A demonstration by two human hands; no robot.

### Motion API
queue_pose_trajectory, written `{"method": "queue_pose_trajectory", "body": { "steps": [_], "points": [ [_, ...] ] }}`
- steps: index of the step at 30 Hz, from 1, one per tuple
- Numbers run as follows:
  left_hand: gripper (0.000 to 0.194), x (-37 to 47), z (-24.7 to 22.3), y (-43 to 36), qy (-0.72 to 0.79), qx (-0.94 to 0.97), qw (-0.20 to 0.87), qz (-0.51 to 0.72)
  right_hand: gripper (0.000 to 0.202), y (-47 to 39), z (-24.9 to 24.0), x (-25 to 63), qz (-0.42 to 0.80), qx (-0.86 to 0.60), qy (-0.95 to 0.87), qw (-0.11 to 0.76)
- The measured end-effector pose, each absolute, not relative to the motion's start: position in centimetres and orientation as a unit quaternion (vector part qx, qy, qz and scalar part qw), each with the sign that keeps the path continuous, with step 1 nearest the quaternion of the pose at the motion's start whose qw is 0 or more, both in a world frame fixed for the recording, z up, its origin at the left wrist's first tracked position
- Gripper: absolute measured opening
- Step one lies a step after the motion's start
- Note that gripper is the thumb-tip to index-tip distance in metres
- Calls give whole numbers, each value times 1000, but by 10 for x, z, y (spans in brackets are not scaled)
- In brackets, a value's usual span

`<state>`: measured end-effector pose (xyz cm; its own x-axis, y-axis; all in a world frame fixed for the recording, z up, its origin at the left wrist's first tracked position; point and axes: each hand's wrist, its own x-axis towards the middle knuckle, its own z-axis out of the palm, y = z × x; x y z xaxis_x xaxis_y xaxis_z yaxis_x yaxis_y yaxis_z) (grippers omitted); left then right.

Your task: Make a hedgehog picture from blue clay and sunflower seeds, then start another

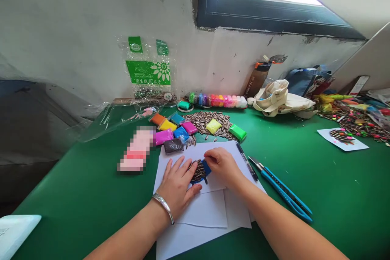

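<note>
My left hand (179,180) lies spread on white paper (207,211), its fingertips by a small blue clay shape (207,167) covered with striped sunflower seeds (198,172). The fingers of my right hand (222,164) are pinched together at the shape's upper right edge; whatever they hold is hidden. Just beyond the paper, several wrapped clay packets, among them a black one (173,145) and a blue one (182,134), lie beside a heap of loose sunflower seeds (224,120). Yellow (213,126) and green (238,132) packets rest on and next to the heap.
A black pen (247,162) lies along the paper's right edge, with a blue utility knife (286,193) farther right. Against the wall stand a seed bag (149,73), a brown bottle (257,79) and a cloth bag (274,97). A seed-decorated card (343,138) lies at right.
</note>
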<state>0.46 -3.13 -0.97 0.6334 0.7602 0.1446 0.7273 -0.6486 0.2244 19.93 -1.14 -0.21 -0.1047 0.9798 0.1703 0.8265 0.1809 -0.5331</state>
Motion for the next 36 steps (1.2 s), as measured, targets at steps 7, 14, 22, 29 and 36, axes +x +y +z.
{"method": "queue_pose_trajectory", "body": {
  "steps": [7,14,22,29,36],
  "points": [
    [48,5,-9,-31,417,899,74,113,17,-9,-6,197,141,-622,-740,214],
    [48,5,-12,-31,416,898,77,122,17,-9,-6,195,147,-614,-749,200],
    [50,10,-2,-28,426,893,63,132,16,-13,-1,208,146,-628,-723,248],
    [51,21,-6,-28,431,891,88,111,19,-12,-2,206,131,-624,-743,204],
    [53,24,-9,-29,437,888,98,108,18,-12,-5,200,105,-622,-754,185]
  ]
}}
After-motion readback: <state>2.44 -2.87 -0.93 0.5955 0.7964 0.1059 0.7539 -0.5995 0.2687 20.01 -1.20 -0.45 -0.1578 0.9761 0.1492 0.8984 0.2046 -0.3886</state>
